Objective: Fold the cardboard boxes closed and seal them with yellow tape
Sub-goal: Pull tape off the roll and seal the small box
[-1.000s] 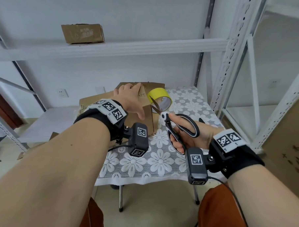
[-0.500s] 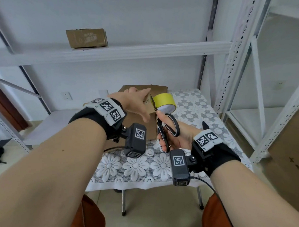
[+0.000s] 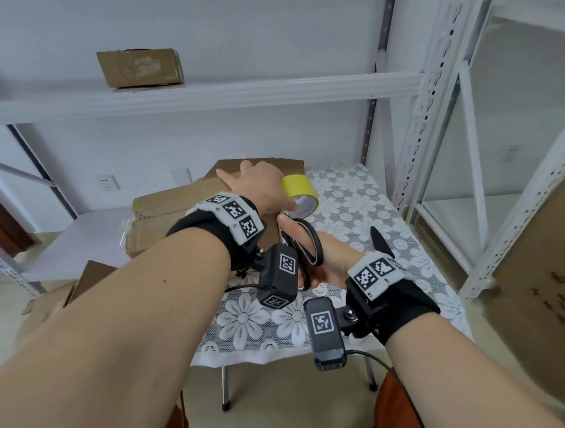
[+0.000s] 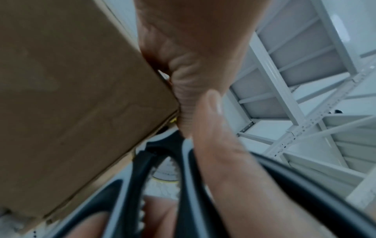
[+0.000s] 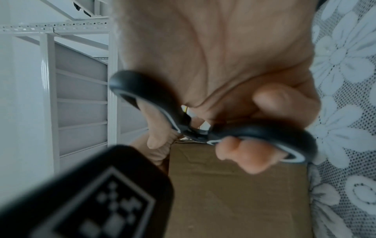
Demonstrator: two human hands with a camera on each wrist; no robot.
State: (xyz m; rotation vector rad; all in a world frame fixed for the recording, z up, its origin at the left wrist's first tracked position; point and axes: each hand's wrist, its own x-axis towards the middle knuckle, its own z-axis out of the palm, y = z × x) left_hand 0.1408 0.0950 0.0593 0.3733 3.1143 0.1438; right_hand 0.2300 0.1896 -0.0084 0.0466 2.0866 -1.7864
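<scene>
A brown cardboard box [image 3: 231, 166] [image 4: 71, 96] [image 5: 234, 193] stands on the lace-covered table [image 3: 356, 197]. My left hand [image 3: 256, 185] [image 4: 193, 48] lies flat on the box top at its right edge, fingers straight and thumb out. The yellow tape roll [image 3: 300, 187] stands just right of that hand, against the box. My right hand [image 3: 332, 261] [image 5: 223, 64] grips black scissors [image 3: 317, 247] [image 4: 142, 169] [image 5: 162, 104] by the handle loops, right below the left hand. The blades are hidden behind my left hand.
A second, crumpled box [image 3: 165, 208] sits left of the first. Flattened cardboard [image 3: 90, 276] lies on the floor at left. A small box [image 3: 140, 67] rests on the upper shelf. White metal shelving uprights [image 3: 418, 122] and a large carton [image 3: 547, 274] stand at right.
My right hand has brought the scissors left and up to the box's right edge under my left hand, and the handles have come together. My left hand stays on the box top.
</scene>
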